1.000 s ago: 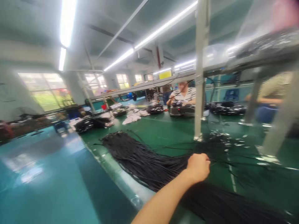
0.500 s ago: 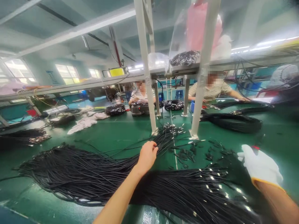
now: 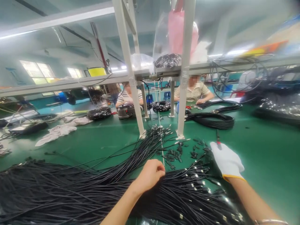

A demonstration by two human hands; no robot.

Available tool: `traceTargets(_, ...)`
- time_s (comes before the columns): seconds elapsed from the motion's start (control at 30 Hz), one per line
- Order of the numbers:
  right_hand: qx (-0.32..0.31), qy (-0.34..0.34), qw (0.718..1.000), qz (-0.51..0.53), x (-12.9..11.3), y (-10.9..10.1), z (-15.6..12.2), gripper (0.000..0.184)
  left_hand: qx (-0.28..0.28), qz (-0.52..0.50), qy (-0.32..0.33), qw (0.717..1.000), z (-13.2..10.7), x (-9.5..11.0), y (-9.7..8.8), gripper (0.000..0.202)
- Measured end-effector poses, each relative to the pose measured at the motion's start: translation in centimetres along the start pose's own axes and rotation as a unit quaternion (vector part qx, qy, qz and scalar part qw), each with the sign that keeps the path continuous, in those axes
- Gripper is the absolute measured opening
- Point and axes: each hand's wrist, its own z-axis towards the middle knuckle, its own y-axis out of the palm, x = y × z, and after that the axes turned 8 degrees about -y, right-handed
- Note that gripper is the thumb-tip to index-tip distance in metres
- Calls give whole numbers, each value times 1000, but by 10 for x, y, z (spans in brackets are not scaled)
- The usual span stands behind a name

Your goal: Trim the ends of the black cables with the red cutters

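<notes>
My left hand (image 3: 152,175), bare, is over a big pile of black cables (image 3: 77,190). Its fingers are curled in a pinch; whatever they hold, if anything, is hidden. My right hand (image 3: 227,160) wears a white glove with a yellow-orange cuff. It is closed around a small hand tool (image 3: 218,137) with a red part and a dark tip pointing away from me; the glove covers the rest. Between the hands lie loose small black pieces (image 3: 173,154). A thinner bunch of cables (image 3: 140,150) runs toward the rack posts. Silvery connector ends (image 3: 194,184) show at the pile's right.
White rack posts (image 3: 184,93) stand on the green table (image 3: 264,156). Beyond are a coiled black cable (image 3: 211,120), a dark grey device (image 3: 125,112) and a whitish cloth (image 3: 57,132). Two people (image 3: 193,89) sit across the table.
The view has swung to the right. My left hand has moved back from the thinner bunch to the pile. My right hand has turned, and the tool's dark tip shows more plainly.
</notes>
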Motion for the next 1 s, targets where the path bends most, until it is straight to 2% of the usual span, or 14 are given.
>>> traceTargets(0.13,10,10,999,43,-3,-1,-3,52,44,-58,-23,997,7,3,-7,17)
traceTargets(0.3,20,15,992,125,-7,-11,-7,50,87,-108,-12,990,7,15,-32,23)
traceTargets(0.37,-9,-14,985,173,-12,-12,-12,46,113,-127,-8,985,5,18,-47,24)
traceTargets(0.43,-63,-59,968,233,-17,-9,-20,44,145,-149,-11,978,4,17,-61,25)
traceTargets(0.5,-135,-103,938,301,-24,-5,-30,45,172,-177,-16,969,2,14,-73,27)
traceTargets(0.57,-199,-131,903,357,-30,0,-42,54,184,-199,-19,962,-1,11,-81,27)
traceTargets(0.67,-288,-124,835,452,-35,1,-57,60,180,-206,-17,962,-3,5,-85,25)
traceTargets(0.73,-343,-94,778,518,-36,0,-64,51,172,-205,-13,964,-2,2,-85,22)
traceTargets(0.8,-375,-85,738,554,-38,-2,-69,38,172,-204,-12,964,-1,-1,-82,17)
traceTargets(0.87,-381,-104,734,552,-42,-4,-75,32,196,-210,-17,958,-1,0,-75,12)
traceTargets(0.9,-375,-118,742,543,-44,-4,-78,32,213,-217,-22,952,-3,2,-69,11)
traceTargets(0.93,-365,-133,757,526,-46,-3,-81,34,232,-229,-30,945,-5,6,-60,14)
traceTargets(1.0,-333,-163,804,465,-47,0,-87,37,233,-260,-52,936,-13,16,-36,19)
